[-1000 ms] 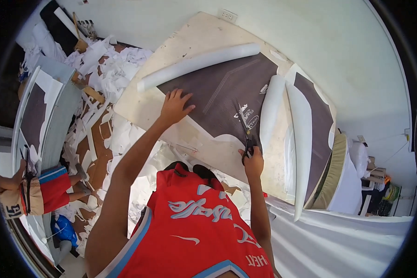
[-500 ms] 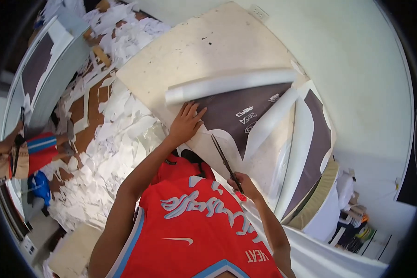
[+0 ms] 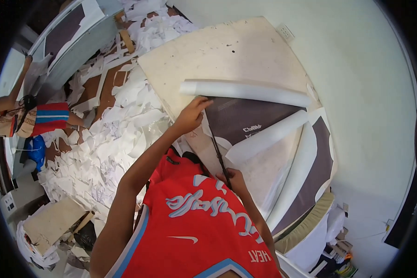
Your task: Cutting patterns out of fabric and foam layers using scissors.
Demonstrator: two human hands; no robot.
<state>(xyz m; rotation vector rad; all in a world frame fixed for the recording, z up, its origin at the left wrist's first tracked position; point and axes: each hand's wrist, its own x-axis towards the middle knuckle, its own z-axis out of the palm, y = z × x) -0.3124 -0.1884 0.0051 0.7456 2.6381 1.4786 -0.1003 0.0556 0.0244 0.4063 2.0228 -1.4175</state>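
A dark printed sheet (image 3: 240,121) with white curled edges lies on the pale board. At its left corner, beside the white roll (image 3: 250,92) along its far edge, my left hand (image 3: 191,115) pinches the material between bent fingers. My right hand (image 3: 235,180) is closed round the handles of a pair of scissors (image 3: 218,155), close to my shirt. The blades point up and away, their tips by the sheet's left edge just below my left hand. How far the blades are parted is hard to see.
The pale board (image 3: 190,60) meets a wall with a socket (image 3: 285,32). Another dark sheet (image 3: 310,171) lies to the right, beside a green cushion edge (image 3: 306,222). White scraps (image 3: 125,125) cover the floor at left, where another person (image 3: 37,118) works at a table.
My left hand has gone from resting spread on the sheet to pinching its corner. The scissors have shifted left to the sheet's edge, and the near curled flap has moved left. The view has turned.
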